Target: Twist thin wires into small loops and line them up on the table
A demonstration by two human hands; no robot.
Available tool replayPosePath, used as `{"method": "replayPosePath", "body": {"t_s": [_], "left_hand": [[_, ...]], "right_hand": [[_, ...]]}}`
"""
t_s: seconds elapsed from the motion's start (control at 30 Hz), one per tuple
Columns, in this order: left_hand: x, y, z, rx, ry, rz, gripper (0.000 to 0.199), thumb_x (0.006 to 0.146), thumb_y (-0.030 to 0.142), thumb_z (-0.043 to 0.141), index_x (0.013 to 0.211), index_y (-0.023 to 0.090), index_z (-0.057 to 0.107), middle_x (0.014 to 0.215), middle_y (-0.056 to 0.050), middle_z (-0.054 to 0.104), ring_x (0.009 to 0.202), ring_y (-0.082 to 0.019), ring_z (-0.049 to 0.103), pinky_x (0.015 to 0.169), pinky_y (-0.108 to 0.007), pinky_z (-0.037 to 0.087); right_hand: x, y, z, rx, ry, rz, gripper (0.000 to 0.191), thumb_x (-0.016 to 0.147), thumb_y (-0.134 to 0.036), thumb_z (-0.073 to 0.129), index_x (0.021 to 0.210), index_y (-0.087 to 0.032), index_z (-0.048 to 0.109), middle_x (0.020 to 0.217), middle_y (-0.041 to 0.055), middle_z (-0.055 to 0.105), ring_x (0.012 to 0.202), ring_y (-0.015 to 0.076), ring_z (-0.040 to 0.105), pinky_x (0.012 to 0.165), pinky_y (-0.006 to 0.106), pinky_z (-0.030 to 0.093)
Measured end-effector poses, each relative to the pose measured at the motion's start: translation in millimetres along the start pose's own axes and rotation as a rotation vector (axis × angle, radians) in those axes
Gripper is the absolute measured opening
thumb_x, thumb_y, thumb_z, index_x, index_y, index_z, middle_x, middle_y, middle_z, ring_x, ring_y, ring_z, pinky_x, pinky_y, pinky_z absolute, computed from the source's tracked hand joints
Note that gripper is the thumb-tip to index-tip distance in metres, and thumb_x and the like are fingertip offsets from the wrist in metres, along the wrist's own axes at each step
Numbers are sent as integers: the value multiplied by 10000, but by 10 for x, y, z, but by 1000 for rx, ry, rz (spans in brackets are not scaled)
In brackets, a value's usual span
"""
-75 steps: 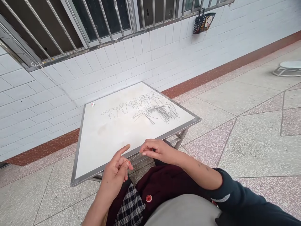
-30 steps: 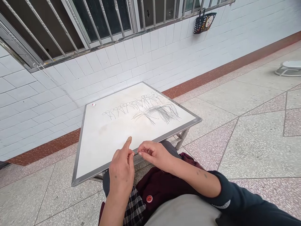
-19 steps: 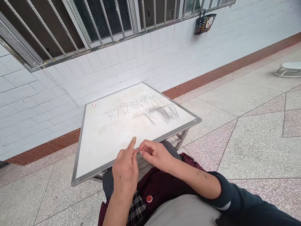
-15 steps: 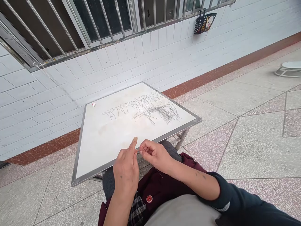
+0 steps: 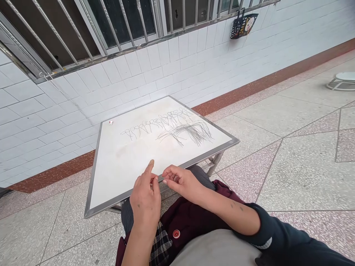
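Observation:
Just over the near edge of the table, my two hands are close together with fingertips almost meeting. My left hand pinches with thumb and fingers while its index finger, covered at the tip, points up. Thumb and forefinger of my right hand are closed in a pinch, the other fingers curled. Between them a thin dark wire is barely visible. On the tabletop lies a row of looped, twisted wires, and nearer me a loose bunch of straight dark wires.
A small red-and-white object sits at the far left table corner. Behind the table is a white tiled wall with a barred window. A black basket hangs from the bars. A white stool stands far right.
My left hand has shifted slightly left, widening the gap between the hands. The right hand has hardly moved. The wire end that hung below the right hand no longer shows. Wires on the table are unchanged.

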State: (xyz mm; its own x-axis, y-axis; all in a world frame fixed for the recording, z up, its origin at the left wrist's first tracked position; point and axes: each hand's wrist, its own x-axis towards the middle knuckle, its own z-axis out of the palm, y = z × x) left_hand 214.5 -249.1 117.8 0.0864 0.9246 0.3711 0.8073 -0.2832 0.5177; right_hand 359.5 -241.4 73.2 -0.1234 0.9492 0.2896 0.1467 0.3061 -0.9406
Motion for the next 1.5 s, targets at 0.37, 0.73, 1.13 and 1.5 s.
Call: {"method": "replayPosePath", "body": {"t_s": [0.37,0.73,1.13,1.5], "left_hand": [[-33,-42,71,134,81,240,474,899,154,490,1354,276,449,867,10,672,778,-145,588,718,-269,464],[-24,14,45,93,93,251,424,911,154,461,1325,241,479,857,1,665,781,-141,597,694,-262,469],[-14,35,-2,112,49,221,418,918,160,431,1327,231,479,854,-17,661,790,-161,601,687,-281,475],[10,-20,-3,82,0,201,401,921,157,407,1301,234,507,842,-15,654,767,-155,595,648,-269,474]], "right_hand": [[-54,21,44,-309,52,-241,154,837,-77,489,897,-190,575,788,10,578,739,133,524,680,246,419],[-40,44,74,-225,128,-239,171,807,-52,495,844,-194,581,711,-23,524,620,101,482,583,213,390],[-22,81,66,-510,67,-359,183,930,-161,430,976,-188,605,792,47,605,760,168,546,683,274,452],[-35,112,87,-603,68,-420,216,953,-195,397,964,-183,613,774,51,609,740,163,540,675,269,463]]}}
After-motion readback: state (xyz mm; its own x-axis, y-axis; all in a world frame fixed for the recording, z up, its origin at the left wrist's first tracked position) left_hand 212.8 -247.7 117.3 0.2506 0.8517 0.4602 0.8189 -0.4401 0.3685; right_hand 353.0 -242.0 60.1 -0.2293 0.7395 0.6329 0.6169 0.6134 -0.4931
